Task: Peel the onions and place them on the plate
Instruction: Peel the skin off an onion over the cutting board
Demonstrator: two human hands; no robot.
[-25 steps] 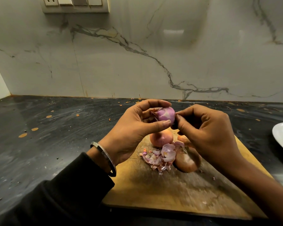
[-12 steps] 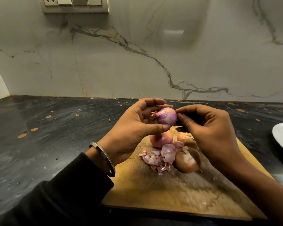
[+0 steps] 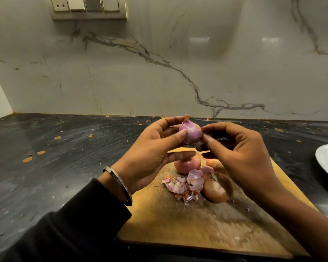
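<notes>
Mid-frame, both hands grasp a peeled onion (image 3: 190, 132): left hand (image 3: 150, 157) and right hand (image 3: 237, 154) pinching it above the cutting board (image 3: 206, 224) on the worktop (image 3: 64, 157).

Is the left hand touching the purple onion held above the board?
Touching. The head view shows the left hand with thumb and fingertips pressed against the purple onion.

You have one view only, from your head, looking forward and down. It sits close over the hands (image 3: 197, 157) and the board (image 3: 206, 224), takes in the dark surface (image 3: 55, 167) widely, and faces the marble wall (image 3: 159, 72) straight ahead.
</notes>
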